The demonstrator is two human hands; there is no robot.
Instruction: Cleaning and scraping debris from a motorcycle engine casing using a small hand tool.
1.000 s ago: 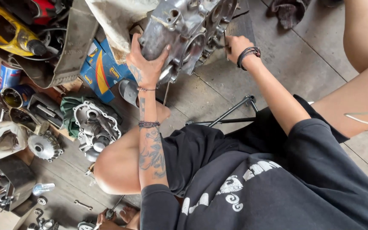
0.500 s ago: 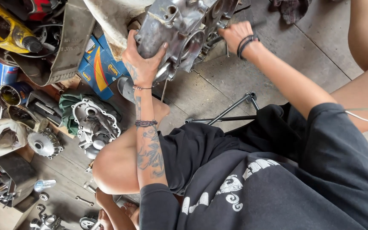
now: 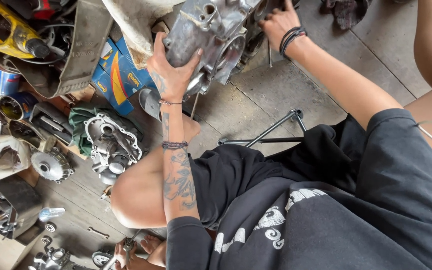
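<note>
A grey cast-metal engine crankcase (image 3: pixel 216 35) is held at the top of the view, above the concrete floor (image 3: pixel 276 95). The left hand (image 3: pixel 172 70) is cupped under its near edge, fingers spread, with the thumb (image 3: pixel 192 59) pressed against the casing beside a round bore. The right hand (image 3: pixel 278 22) is laid on the far side of the casing; its fingertips are hidden behind the metal, so their state cannot be told. Dark bands are worn on that wrist.

Just below the left fingers, a thin rod hangs down from the casing. To the outer side of the left hand a blue and yellow carton (image 3: pixel 118 75) is seen, partly covered by a dirty cloth (image 3: pixel 136 20). Further out lie a silver engine cover (image 3: pixel 112 145) on green fabric, a toothed round part (image 3: pixel 50 166) and a yellow power tool (image 3: pixel 11 35). Between the forearms a black metal rod frame (image 3: pixel 271 131) lies on the floor.
</note>
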